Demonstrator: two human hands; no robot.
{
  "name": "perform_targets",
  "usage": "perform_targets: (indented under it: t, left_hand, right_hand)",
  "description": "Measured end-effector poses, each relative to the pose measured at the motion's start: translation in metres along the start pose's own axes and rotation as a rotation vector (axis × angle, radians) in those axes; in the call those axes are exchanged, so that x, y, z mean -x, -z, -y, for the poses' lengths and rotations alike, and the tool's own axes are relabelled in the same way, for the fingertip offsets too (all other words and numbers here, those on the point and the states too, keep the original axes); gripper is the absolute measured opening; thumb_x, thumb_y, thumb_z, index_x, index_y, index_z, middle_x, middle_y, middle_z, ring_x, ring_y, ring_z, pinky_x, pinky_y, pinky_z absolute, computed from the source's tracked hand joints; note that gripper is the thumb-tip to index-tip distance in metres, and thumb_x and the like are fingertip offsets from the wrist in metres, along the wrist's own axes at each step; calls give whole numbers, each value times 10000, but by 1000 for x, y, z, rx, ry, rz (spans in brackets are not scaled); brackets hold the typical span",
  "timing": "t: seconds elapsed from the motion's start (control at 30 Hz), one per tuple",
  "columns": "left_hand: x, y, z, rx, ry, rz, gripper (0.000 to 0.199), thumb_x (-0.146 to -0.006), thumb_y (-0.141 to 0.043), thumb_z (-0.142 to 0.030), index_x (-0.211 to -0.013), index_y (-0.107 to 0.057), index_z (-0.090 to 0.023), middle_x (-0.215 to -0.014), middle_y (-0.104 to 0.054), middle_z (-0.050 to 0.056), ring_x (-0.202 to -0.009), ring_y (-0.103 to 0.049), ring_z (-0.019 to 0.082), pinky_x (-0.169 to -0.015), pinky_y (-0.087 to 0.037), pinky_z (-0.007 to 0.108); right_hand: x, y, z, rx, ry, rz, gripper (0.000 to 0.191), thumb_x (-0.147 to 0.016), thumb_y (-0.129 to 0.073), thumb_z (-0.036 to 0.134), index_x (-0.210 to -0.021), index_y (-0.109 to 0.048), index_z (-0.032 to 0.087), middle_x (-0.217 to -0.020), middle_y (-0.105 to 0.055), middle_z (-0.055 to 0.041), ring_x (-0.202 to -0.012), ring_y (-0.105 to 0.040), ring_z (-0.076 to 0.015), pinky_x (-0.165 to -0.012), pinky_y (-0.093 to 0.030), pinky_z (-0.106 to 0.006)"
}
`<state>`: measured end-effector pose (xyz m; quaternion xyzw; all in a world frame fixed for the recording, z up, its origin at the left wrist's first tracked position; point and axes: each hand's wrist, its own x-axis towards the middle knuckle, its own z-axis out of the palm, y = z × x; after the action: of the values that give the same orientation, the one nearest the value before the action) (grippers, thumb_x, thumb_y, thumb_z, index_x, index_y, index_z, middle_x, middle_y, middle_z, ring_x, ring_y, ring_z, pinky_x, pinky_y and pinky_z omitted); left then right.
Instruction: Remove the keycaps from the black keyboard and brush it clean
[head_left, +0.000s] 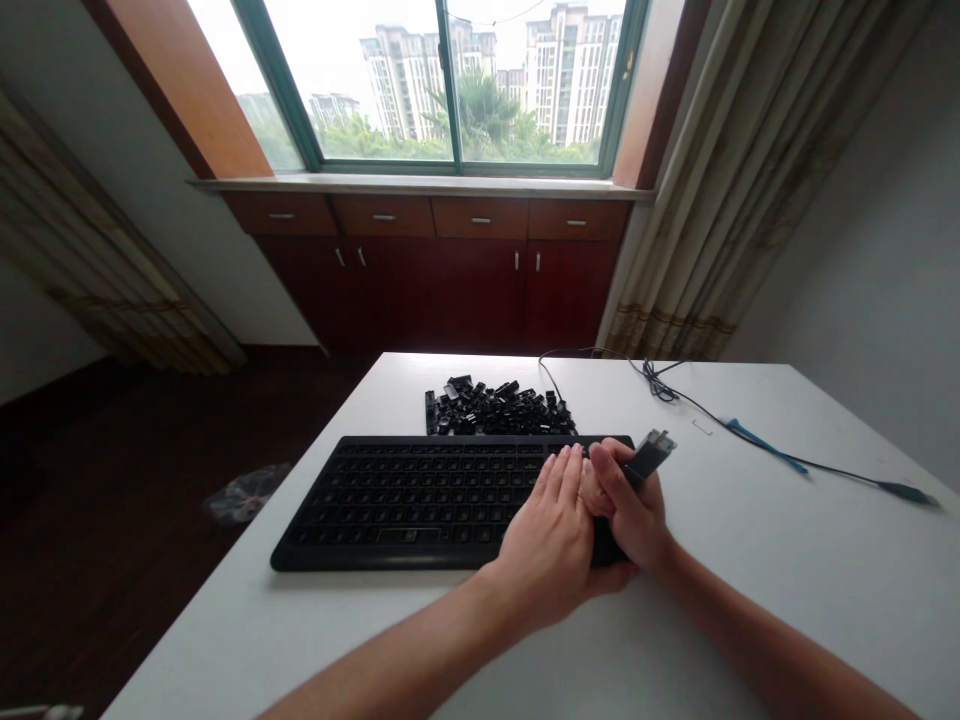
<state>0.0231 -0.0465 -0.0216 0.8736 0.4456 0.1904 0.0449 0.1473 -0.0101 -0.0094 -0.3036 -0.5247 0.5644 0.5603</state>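
A black keyboard (420,500) lies on the white table, its keycaps off and the key sockets bare. My left hand (551,530) rests over its right end, fingers stretched out flat and close together, thumb near the front edge. My right hand (637,510) is closed around a small dark tool (649,458) with a flat handle and a greyish end pointing up and right. The tool's working end is hidden between my hands, low over the keyboard's right part. Just behind the keyboard is a heap of loose black keycaps (502,405).
A thin black cable (660,385) runs along the right of the white table (825,590), with a blue strip (765,447) on it. Near it lies a small bent wire (701,427). A clear plastic bag (244,495) is on the floor at left. Red cabinets (442,290) stand beyond.
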Motion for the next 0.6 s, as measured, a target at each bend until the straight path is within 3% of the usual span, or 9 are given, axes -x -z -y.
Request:
perform_targets:
  t: [0.23, 0.47, 0.6]
  left_hand:
    - [0, -7, -3, -18, -16, 2, 1072, -853, -577, -609, -1551, -85, 38, -1599, -218, 303, -1516, -138, 419, -1246, -193, 551]
    - [1, -4, -5, 12, -17, -30, 790, -969, -428, -390, -1563, -79, -3, -1620, -209, 252, -1532, -117, 360, -1254, -209, 528]
    - [0, 2, -5, 35, -17, -23, 639, -996, -371, -310, -1543, -213, -20, -1600, -292, 227, -1523, -194, 341, -1255, -222, 526]
  right_hand:
    - [2, 0, -3, -37, 37, -67, 461, -944, -618, 480, -606, -445, 218, -500, -408, 56, -463, -344, -93, -490, -304, -275]
    - [1, -5, -3, -87, 35, -126, 468, -922, -645, 491, -597, -446, 219, -488, -407, 54, -462, -349, -96, -474, -317, -267]
    - [-3, -6, 2, -139, 35, -167, 473, -913, -667, 458, -585, -428, 216, -472, -373, 65, -435, -317, -83, -438, -278, -259]
